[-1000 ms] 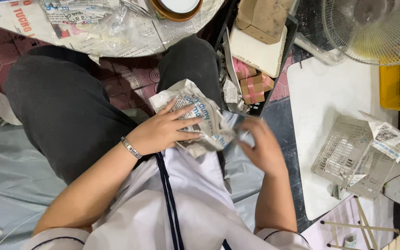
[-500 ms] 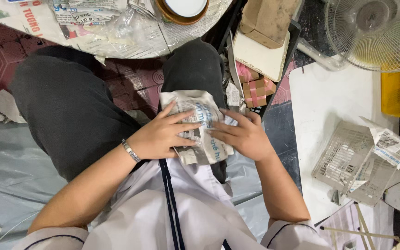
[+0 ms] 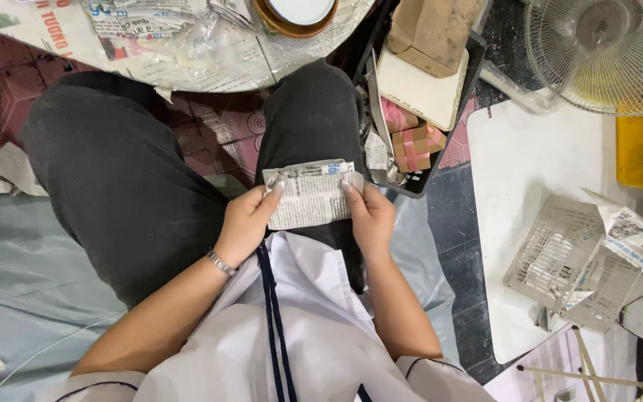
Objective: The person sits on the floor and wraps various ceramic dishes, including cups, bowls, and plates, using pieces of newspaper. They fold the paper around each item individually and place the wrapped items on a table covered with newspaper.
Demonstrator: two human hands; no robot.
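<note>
- Newspaper-wrapped packet (image 3: 309, 195) lies flat over the lap, long axis left-right, between both hands.
- Left hand (image 3: 243, 223) pinches its left end, grip closed on the paper; right hand (image 3: 368, 216) pinches the right end the same way. Both equally near.
- Black tray (image 3: 440, 123) with pink blocks (image 3: 411, 138) just far-right of the packet.
- Newspaper sheets (image 3: 187, 45) far, fan (image 3: 604, 48) far right, grey basket (image 3: 560, 257) right on a white board (image 3: 530, 160). Nothing blocks the packet.

Matt newsprint packet (image 3: 310, 195); metal bracelet (image 3: 221, 263); plastic basket (image 3: 560, 257); glossy sheet (image 3: 9, 260)
</note>
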